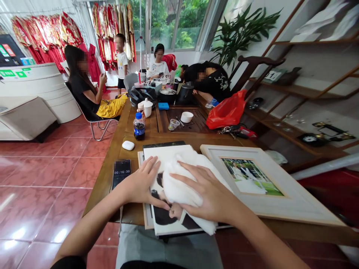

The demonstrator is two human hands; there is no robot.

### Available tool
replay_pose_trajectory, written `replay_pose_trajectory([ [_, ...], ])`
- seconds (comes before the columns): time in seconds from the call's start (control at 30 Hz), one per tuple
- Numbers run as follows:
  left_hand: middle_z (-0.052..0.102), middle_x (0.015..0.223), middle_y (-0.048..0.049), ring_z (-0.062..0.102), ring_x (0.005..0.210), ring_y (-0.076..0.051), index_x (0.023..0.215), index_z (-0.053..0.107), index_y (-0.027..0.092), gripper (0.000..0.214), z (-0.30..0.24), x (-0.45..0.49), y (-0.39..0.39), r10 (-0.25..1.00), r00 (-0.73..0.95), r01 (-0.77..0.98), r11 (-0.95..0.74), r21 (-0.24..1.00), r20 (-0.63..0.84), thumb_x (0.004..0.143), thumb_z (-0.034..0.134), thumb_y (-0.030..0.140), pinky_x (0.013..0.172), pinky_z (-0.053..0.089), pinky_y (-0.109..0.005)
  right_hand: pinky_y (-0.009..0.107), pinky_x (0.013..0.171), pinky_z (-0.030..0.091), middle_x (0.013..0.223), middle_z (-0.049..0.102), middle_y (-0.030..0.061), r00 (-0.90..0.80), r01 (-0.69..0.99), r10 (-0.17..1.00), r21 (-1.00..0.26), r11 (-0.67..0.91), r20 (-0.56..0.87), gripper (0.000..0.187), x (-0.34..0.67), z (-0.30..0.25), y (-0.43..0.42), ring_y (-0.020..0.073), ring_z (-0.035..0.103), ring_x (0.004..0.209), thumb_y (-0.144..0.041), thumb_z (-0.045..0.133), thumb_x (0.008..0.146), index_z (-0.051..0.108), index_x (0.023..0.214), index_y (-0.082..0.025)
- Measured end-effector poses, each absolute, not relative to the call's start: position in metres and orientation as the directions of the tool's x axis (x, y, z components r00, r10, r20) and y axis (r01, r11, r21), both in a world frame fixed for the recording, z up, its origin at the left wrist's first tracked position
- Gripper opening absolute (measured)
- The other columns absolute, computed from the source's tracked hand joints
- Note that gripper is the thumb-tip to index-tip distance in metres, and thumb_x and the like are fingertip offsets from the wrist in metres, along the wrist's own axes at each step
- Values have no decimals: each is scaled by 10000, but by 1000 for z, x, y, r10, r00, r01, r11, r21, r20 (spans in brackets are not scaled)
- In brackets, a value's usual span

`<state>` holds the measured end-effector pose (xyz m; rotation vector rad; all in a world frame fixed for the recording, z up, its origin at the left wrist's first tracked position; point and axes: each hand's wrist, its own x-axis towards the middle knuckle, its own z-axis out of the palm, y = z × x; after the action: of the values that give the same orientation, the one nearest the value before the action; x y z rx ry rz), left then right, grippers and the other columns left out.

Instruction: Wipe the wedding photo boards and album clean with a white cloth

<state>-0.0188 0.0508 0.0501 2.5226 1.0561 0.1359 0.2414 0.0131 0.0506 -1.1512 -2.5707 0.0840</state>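
Observation:
A large photo print lies at the near edge of a wooden table, on top of other flat boards. My right hand lies flat with fingers spread, pressing a white cloth onto the print. My left hand rests open on the print's left edge, fingers stretched out and holding it down. To the right lies a framed wedding photo in a pale wooden frame.
A phone showing a timer lies left of my hand, with a white earbud case and cola bottle beyond. Tea things, a red plastic bag and several seated people are farther back. Shelves stand on the right.

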Motion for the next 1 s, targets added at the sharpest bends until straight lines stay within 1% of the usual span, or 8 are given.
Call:
replay_pose_trajectory([
  [0.1,74,1657,-289,17,1550,-422,1585,172,64,1319,46,-21,53,680,731,644,-658,391,-58,658,676,855,1243,186,-538,645,1080,368,1592,370,207,-684,667,698,-207,716,211,738,224,54,13,398,394,1430,-583,677,836,500,1483,-275],
  [0.17,57,1662,-280,14,1549,-430,1587,178,83,1325,44,-22,55,672,738,635,-662,397,-61,637,714,834,1246,184,-543,661,1093,346,1597,358,217,-700,656,689,-214,724,188,735,218,55,14,402,374,1442,-585,654,862,477,1502,-272],
  [0.3,82,1666,-262,19,1552,-420,1592,168,108,1286,44,-22,53,679,733,635,-657,406,-47,670,670,851,1238,194,-551,645,1100,353,1613,343,184,-682,674,710,-223,704,175,733,225,54,16,382,396,1434,-572,689,832,492,1488,-309],
  [0.5,32,1672,-253,1,1554,-404,1604,116,81,1314,51,-20,49,707,701,669,-604,432,-97,691,595,895,1246,174,-527,589,1084,416,1606,378,107,-559,773,792,-193,605,244,665,270,42,19,355,454,1400,-426,675,830,498,1466,-358],
  [0.63,25,1676,-235,-5,1555,-396,1611,104,92,1318,51,-20,49,709,698,672,-600,434,-100,689,589,900,1245,179,-522,584,1062,453,1603,383,85,-444,844,858,-200,498,260,597,297,31,18,364,482,1375,-477,601,882,503,1459,-361],
  [0.73,30,1675,-238,0,1555,-399,1615,87,108,1304,51,-20,49,704,705,661,-609,438,-85,701,592,889,1239,183,-536,587,1067,448,1599,387,85,-411,863,870,-191,467,273,597,298,29,17,372,471,1381,-504,597,886,507,1458,-360],
  [0.9,42,1665,-269,0,1553,-406,1604,115,85,1303,49,-21,50,705,704,662,-611,434,-82,698,610,879,1238,189,-544,582,1071,426,1597,388,124,-546,774,786,-184,606,290,630,259,43,15,373,448,1395,-480,647,857,528,1456,-324],
  [1.0,66,1661,-279,6,1553,-410,1587,169,68,1310,47,-21,52,698,712,661,-628,411,-77,673,623,889,1244,192,-539,597,1074,404,1603,365,171,-635,699,727,-206,685,261,689,233,51,13,385,443,1394,-539,682,836,533,1460,-287],
])
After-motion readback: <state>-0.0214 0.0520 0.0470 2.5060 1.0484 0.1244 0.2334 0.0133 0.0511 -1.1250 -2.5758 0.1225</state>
